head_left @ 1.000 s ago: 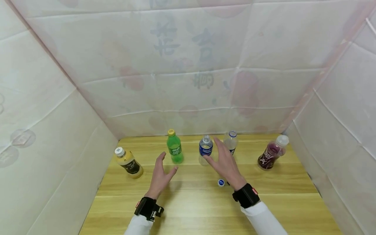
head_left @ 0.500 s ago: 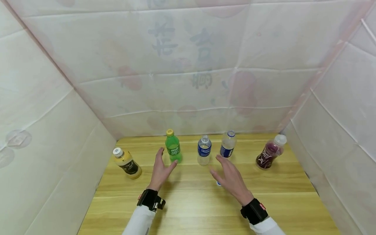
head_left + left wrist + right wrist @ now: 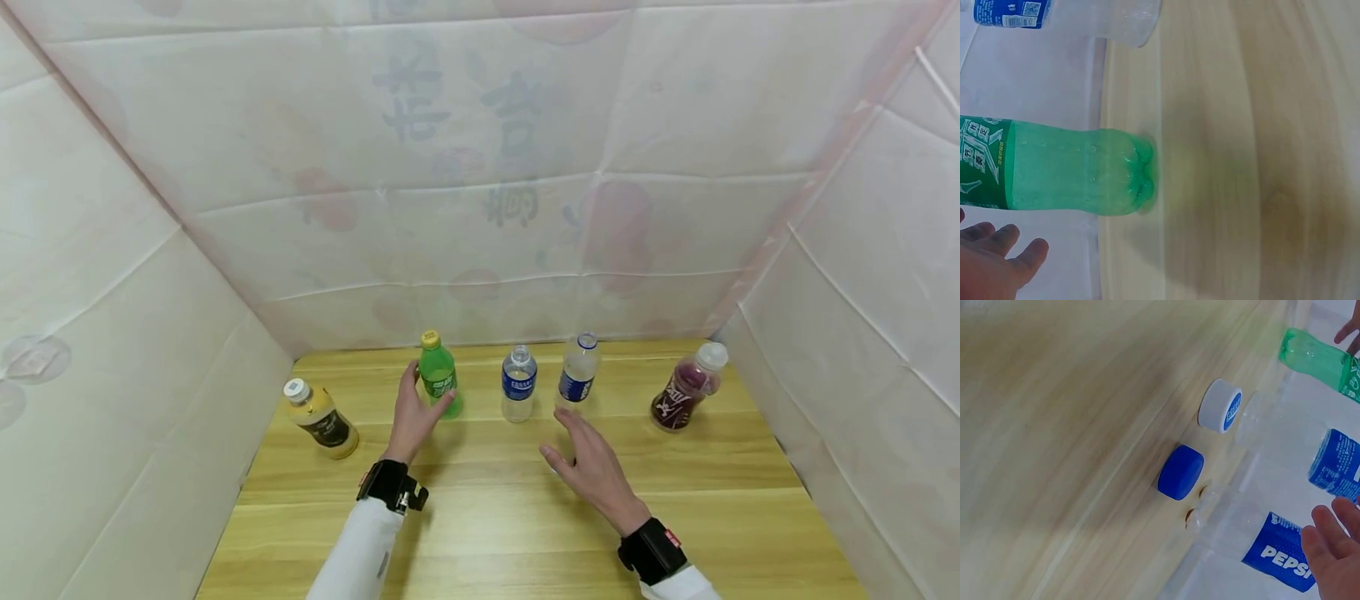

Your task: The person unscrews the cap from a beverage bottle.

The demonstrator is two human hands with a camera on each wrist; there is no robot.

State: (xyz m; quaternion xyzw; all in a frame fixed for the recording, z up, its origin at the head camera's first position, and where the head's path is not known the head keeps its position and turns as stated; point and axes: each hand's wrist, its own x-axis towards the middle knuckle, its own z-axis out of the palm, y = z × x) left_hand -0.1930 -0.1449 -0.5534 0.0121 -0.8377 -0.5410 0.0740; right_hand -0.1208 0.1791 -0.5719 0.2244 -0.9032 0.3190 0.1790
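Note:
A green soda bottle (image 3: 438, 367) with a yellow cap stands upright at the back of the table. Beside it is my left hand (image 3: 412, 421), thumb and fingers spread around its near side. In the left wrist view, a gap shows between the fingers (image 3: 1034, 253) and the green bottle (image 3: 1066, 169). My right hand (image 3: 597, 477) hovers with extended fingers, holding nothing. Below it lie a white cap (image 3: 1219, 406) and a blue cap (image 3: 1180, 472), mostly hidden in the head view. Two uncapped clear bottles stand ahead, one with a blue label (image 3: 518, 385), one a Pepsi bottle (image 3: 577, 387).
At the left stands a yellow drink bottle (image 3: 322, 421) with a white cap. A purple drink bottle (image 3: 686, 392), white-capped too, stands at the right. Pale sheeting (image 3: 480, 242) walls in the wooden table (image 3: 487, 533) at the back and sides.
My left hand has moved forward to the green bottle. My right hand has drawn back from the clear bottles toward the caps, uncovering the Pepsi label. The bottles stand where they were.

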